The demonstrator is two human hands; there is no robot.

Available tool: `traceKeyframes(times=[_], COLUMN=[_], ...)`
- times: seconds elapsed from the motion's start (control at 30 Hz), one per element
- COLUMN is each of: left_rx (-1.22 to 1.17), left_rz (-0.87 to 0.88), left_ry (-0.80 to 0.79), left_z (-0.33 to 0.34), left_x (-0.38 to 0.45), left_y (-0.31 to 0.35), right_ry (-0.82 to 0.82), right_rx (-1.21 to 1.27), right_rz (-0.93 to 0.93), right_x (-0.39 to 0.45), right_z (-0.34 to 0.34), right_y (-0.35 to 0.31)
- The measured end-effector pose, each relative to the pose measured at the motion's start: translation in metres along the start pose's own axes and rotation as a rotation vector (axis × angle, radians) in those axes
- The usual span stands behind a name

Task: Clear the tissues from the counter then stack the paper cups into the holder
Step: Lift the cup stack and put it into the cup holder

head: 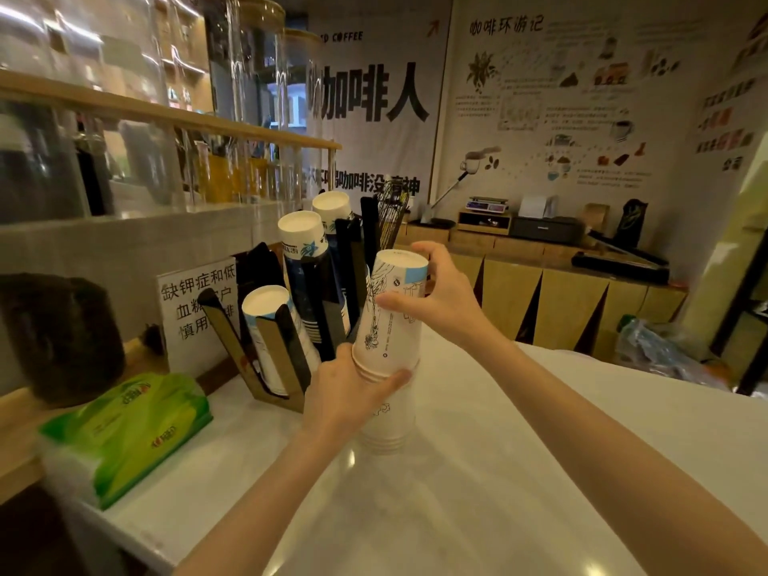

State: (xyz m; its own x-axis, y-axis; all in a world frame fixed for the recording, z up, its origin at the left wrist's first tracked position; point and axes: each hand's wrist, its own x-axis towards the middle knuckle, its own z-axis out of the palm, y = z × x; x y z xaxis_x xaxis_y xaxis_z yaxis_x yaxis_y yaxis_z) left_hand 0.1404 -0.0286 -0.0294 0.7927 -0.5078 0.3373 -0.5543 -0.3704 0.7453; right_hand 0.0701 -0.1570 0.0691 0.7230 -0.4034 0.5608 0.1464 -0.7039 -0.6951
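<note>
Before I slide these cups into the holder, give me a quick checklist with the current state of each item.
1. Left hand grips the middle of the cup stack: ok.
2. Right hand steadies the stack's top: ok.
3. Stack upside down like the cups already in the holder: ok.
4. Free slot in the holder: cannot tell; three slots show cups.
5. Counter around the stack free of loose tissues: ok.
6. Green tissue pack put away: not ok, it lies at the counter's left edge.

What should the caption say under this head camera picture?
Both hands, left hand and right hand, grip a stack of upside-down paper cups beside the cup holder.
</note>
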Motion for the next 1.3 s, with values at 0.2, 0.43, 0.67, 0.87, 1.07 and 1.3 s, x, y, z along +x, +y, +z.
traceKeyframes(times=[0.2, 0.43, 0.67, 0.87, 1.07, 1.3], left_rx=[0.075, 0.089, 0.159, -0.113, -0.398, -0.507], left_rz=[-0.050, -0.080, -0.076, -0.042, -0.083, -0.109], left_ry=[-0.101, -0.148, -0.180, -0.262, -0.245, -0.192], left_z=[0.013, 0.025, 0.022, 0.024, 0.032, 0.030], left_x=[-0.011, -0.018, -0.019, -0.019, -0.028, -0.038], left_y=[-0.020, -0.034, -0.039, -0.040, -0.041, -0.032], right_ry=[-0.054, -0.021, -0.176, -0.290, -0.291, -0.283], right_rx=[-0.030, -0.045, 0.085, 0.290, 0.378, 0.444], right_rz=[0.076, 0.129, 0.292, 0.578, 0.611, 0.529], right_x=[-0.017, -0.034, -0.043, -0.076, -0.100, -0.107], right_z=[0.022, 0.036, 0.029, 0.024, 0.037, 0.036], right_y=[0.025, 0.041, 0.039, 0.058, 0.065, 0.062])
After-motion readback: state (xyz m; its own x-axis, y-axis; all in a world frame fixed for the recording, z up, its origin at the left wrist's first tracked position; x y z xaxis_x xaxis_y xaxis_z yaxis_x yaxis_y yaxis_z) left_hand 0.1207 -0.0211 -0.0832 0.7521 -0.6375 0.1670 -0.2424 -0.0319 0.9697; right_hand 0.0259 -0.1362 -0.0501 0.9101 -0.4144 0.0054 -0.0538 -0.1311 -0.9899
